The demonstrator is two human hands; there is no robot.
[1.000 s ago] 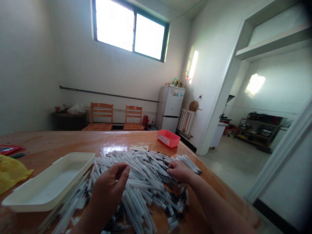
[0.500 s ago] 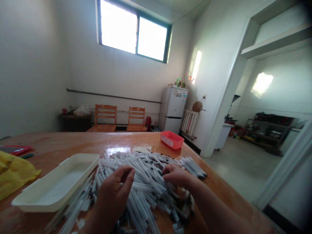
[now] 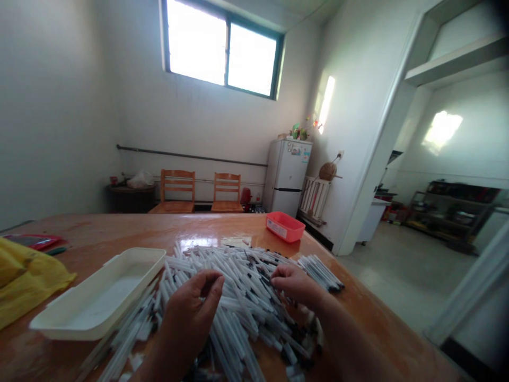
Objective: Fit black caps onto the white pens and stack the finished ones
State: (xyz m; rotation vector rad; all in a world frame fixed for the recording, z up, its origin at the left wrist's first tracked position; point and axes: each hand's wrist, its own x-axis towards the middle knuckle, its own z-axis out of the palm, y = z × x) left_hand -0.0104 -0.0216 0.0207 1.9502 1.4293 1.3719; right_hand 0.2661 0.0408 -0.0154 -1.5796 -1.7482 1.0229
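Yellow bag (image 3: 29, 281) partly past L pic edge, some tubes (image 3: 234, 339) behind hands (image 3: 193, 307)

No text is legible, neither the label (image 3: 277, 228) on the red basket (image 3: 294, 234) nor stickers (image 3: 296, 151) on the refrigerator (image 3: 289, 174).

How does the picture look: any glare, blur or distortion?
Head view: the window is blown out white, with glare on the table just beyond the heap of tubes; head view: left hand and right hand look dim, tubes near them slightly soft; head view: the doorway frame leans, likely lens distortion, and the upper right corner is dark.
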